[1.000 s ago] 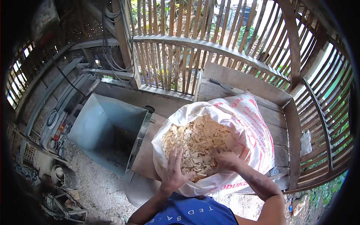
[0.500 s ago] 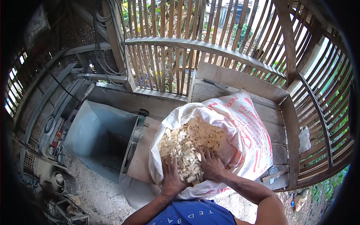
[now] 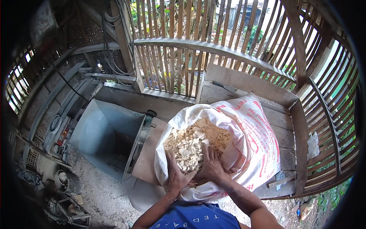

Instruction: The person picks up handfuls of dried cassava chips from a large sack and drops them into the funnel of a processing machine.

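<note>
A white woven sack (image 3: 244, 133) with red print stands wide open in front of me, its rim rolled back. It holds pale, dry, broken chips (image 3: 189, 149), which look like dried root slices. Both hands are inside the mouth, cupped round a heap of them. My left hand (image 3: 177, 174) presses the heap from the left, fingers pointing away from me. From the right, my right hand (image 3: 211, 165) closes in with its fingers along the heap. The two thumbs are close together on the near side. The palms are hidden.
Left of the sack sits a grey-blue metal hopper (image 3: 89, 129) with a dark opening. A wooden platform (image 3: 280, 126) with raised boards lies under and behind the sack. Slatted walls (image 3: 190, 49) surround the spot; cables (image 3: 106, 49) hang from a post. Pots (image 3: 61, 179) stand at lower left.
My hands have drawn closer together round the chips, and the heap between them is gathered more tightly. The whole view has shifted slightly.
</note>
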Motion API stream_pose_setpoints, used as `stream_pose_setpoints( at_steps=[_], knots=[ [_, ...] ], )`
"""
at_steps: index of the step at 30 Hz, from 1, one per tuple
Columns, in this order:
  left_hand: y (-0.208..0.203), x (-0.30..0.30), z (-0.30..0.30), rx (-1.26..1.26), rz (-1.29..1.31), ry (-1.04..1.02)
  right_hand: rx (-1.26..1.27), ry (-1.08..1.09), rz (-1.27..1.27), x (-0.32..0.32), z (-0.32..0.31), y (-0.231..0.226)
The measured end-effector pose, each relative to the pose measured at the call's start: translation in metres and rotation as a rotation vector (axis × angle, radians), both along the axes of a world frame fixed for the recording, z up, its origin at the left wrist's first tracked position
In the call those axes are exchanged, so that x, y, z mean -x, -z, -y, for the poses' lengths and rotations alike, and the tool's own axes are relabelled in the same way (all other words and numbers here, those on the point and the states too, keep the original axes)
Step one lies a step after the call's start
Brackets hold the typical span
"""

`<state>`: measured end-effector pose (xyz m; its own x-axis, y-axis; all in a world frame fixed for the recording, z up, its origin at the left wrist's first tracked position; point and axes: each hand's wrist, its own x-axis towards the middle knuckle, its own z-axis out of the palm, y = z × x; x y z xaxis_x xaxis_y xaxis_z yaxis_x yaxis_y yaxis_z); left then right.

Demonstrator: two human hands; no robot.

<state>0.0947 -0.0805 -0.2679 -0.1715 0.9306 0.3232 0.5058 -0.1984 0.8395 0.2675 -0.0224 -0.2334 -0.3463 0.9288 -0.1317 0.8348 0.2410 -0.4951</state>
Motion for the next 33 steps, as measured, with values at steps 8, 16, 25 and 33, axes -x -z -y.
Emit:
stream_pose_setpoints(
  at_steps=[8, 16, 25, 33],
  knots=[
    [-0.018, -0.003, -0.056, -0.009, 0.178, -0.207, 0.132, 0.113, -0.311, 0.024, -0.055, 0.012],
    [-0.024, -0.019, -0.093, -0.093, 0.559, -0.217, 0.214, -0.002, -1.227, 0.038, -0.073, 0.033],
    [-0.036, -0.045, -0.094, -0.313, 0.503, -0.257, 0.285, 0.372, -1.4, 0.051, -0.062, 0.007],
    [-0.069, -0.051, -0.081, -0.313, 0.671, -0.273, 0.105, 0.329, -1.516, 0.055, -0.047, -0.026]
  ],
)
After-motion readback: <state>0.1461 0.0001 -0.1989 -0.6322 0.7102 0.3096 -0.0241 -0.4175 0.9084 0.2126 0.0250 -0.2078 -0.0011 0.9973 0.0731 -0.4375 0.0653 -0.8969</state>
